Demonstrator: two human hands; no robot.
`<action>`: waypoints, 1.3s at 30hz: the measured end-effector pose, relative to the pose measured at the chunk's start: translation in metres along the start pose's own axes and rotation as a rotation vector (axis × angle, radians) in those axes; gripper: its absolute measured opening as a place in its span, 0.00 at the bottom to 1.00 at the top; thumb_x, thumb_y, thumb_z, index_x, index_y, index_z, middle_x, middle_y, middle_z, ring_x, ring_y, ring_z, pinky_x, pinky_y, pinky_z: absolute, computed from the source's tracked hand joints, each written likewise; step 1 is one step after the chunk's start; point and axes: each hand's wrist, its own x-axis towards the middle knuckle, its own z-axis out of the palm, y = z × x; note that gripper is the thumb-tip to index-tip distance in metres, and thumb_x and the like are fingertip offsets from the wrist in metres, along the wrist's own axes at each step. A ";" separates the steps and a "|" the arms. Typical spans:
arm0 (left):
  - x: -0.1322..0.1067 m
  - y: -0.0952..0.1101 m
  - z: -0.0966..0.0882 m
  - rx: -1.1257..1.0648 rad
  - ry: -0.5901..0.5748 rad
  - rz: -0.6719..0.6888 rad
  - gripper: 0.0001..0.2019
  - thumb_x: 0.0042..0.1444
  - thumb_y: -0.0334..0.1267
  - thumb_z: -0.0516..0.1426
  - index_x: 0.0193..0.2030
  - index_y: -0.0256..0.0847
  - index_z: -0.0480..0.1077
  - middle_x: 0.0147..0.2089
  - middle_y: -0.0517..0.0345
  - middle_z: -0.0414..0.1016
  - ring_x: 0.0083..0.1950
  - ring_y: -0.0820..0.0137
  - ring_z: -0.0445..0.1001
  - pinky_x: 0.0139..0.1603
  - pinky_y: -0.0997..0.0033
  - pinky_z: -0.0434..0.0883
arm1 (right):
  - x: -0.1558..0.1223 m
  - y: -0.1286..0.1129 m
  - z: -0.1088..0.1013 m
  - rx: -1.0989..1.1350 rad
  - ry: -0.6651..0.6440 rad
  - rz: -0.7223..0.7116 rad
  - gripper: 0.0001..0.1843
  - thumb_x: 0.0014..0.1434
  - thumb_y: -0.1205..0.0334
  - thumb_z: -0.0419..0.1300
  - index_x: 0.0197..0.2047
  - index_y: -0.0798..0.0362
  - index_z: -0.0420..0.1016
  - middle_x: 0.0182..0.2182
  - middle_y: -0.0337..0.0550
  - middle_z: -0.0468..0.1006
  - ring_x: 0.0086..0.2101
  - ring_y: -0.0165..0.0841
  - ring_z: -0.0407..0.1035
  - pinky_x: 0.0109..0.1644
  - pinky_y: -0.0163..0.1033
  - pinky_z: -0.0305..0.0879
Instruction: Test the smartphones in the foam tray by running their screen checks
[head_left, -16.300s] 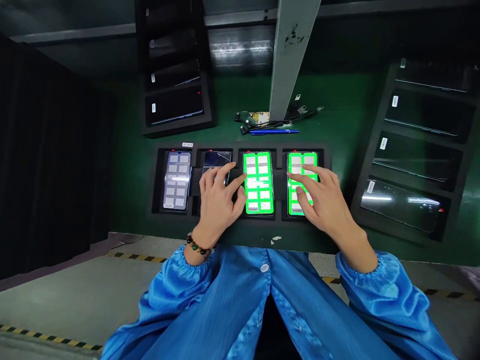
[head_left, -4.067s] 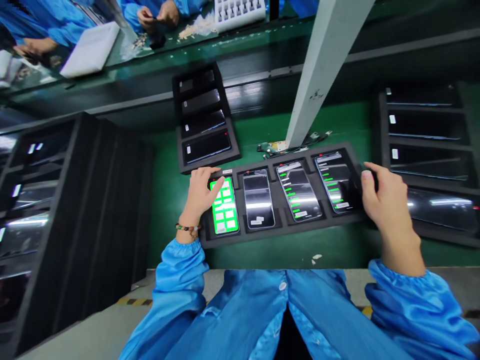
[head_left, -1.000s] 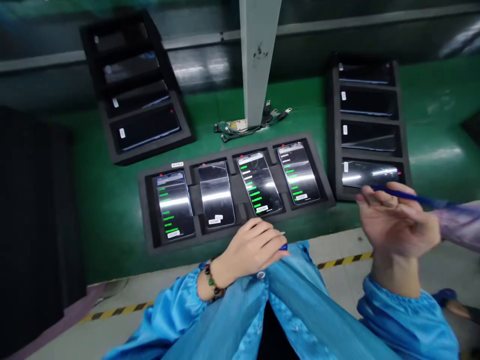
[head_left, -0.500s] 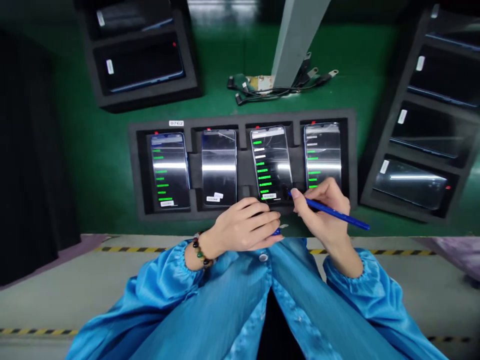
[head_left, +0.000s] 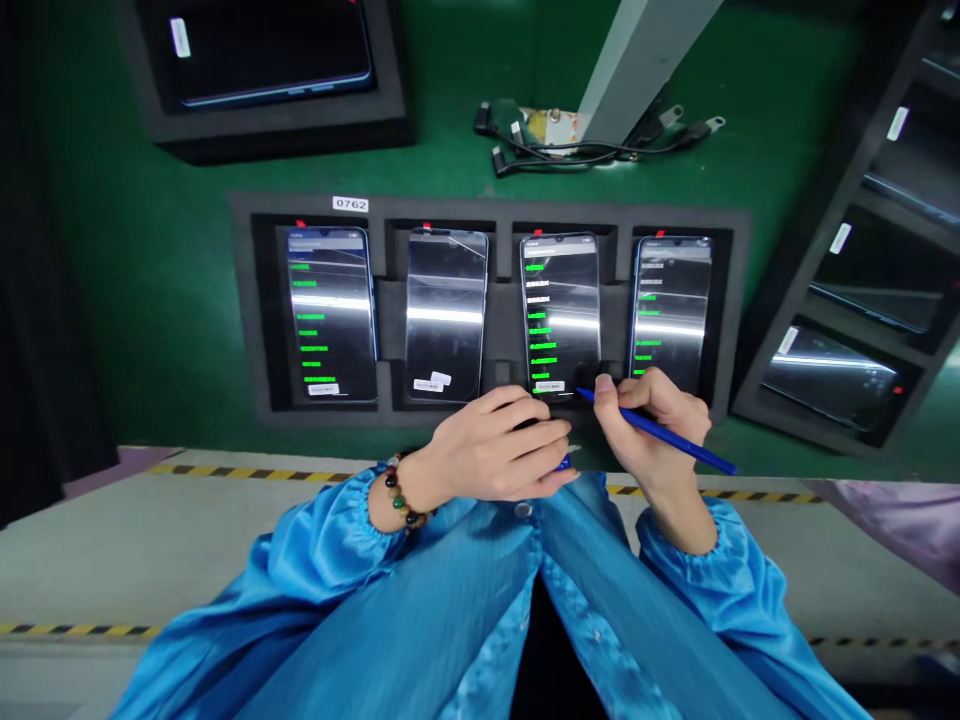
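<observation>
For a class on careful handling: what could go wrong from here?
The blue pen in the right hand has its tip by the third phone from the left; a slip might scratch it. That hand also covers part of the rightmost phone and could smudge it. A small blue item at the left hand, near the bench edge, might drop.

A single head-worn camera looks forward and steeply down from above the near edge of the worktop (head_left: 442,165), the wearer's blue jacket (head_left: 450,580) filling the lower middle. It faces across toward the far side, near enough for the number on the label (head_left: 350,204) of the central foam tray (head_left: 504,310) to be read. The view is wide, taking in floor (head_left: 90,560) below the near edge and cutting off trays toward both far corners
</observation>
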 end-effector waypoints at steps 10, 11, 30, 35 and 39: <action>-0.003 0.000 0.002 -0.032 -0.006 0.001 0.10 0.66 0.46 0.68 0.40 0.40 0.82 0.48 0.56 0.88 0.47 0.65 0.82 0.50 0.61 0.77 | -0.004 0.003 0.001 -0.017 -0.027 0.012 0.24 0.70 0.60 0.67 0.26 0.48 0.60 0.20 0.30 0.68 0.20 0.24 0.63 0.27 0.34 0.63; -0.003 0.000 0.002 -0.034 -0.006 -0.001 0.10 0.66 0.46 0.68 0.40 0.41 0.82 0.48 0.56 0.88 0.47 0.65 0.82 0.50 0.61 0.77 | -0.004 0.003 0.000 -0.016 -0.024 0.005 0.24 0.69 0.60 0.67 0.26 0.48 0.60 0.20 0.30 0.68 0.20 0.24 0.62 0.27 0.34 0.63; -0.002 -0.001 0.000 -0.056 -0.017 -0.019 0.07 0.65 0.42 0.68 0.43 0.41 0.82 0.48 0.58 0.89 0.45 0.65 0.83 0.49 0.60 0.77 | 0.000 0.015 -0.027 0.363 0.148 0.185 0.21 0.69 0.63 0.69 0.29 0.47 0.62 0.17 0.26 0.68 0.15 0.26 0.63 0.23 0.35 0.63; 0.004 0.003 -0.002 -0.097 -0.027 -0.081 0.06 0.65 0.38 0.67 0.46 0.40 0.80 0.47 0.57 0.89 0.44 0.64 0.83 0.49 0.58 0.77 | -0.006 0.055 -0.067 0.183 0.383 0.284 0.25 0.64 0.55 0.75 0.27 0.47 0.62 0.17 0.28 0.71 0.15 0.29 0.66 0.22 0.37 0.62; 0.011 0.003 0.000 -0.115 -0.070 -0.088 0.07 0.63 0.37 0.68 0.46 0.39 0.79 0.45 0.56 0.89 0.43 0.63 0.82 0.49 0.57 0.77 | -0.012 0.071 -0.068 0.220 0.296 0.246 0.26 0.67 0.55 0.72 0.27 0.46 0.59 0.15 0.27 0.68 0.15 0.28 0.63 0.23 0.37 0.61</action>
